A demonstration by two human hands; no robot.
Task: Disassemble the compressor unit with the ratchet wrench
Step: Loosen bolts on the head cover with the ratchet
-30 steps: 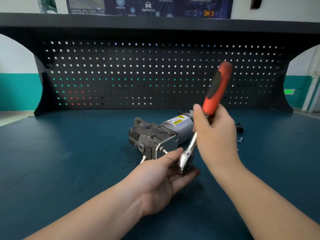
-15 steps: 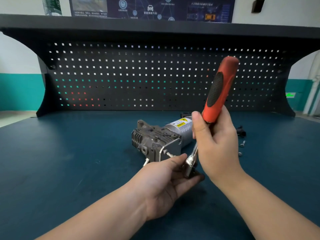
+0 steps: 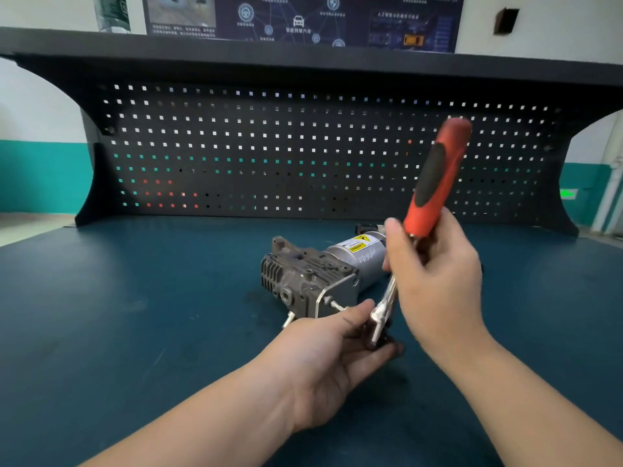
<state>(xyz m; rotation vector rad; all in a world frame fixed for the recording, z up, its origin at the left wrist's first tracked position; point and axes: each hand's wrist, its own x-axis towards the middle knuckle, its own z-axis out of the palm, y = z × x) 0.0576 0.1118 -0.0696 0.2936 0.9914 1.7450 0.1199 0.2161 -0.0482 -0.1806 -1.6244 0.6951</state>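
The compressor unit (image 3: 317, 278) lies on its side on the dark teal bench: a grey finned metal head on the left, a silver motor cylinder with a yellow warning label behind. A loosened bolt (image 3: 335, 305) sticks out of its near face. My right hand (image 3: 435, 281) grips the ratchet wrench (image 3: 435, 180) low on its red and black handle, the handle pointing up and away. The chrome shaft slants down to the wrench head (image 3: 379, 323). My left hand (image 3: 337, 362) lies palm up under that head, thumb and fingers pinching it just in front of the compressor.
A black pegboard back panel (image 3: 303, 153) with a shelf on top closes the far side of the bench (image 3: 135, 315). A dark small part (image 3: 365, 227) sits behind the motor. A bottle (image 3: 111, 13) stands on the shelf at the left.
The wrench handle has tilted a little further to the right and my right hand has shifted slightly. My left hand stays under the wrench head. The compressor has not moved.
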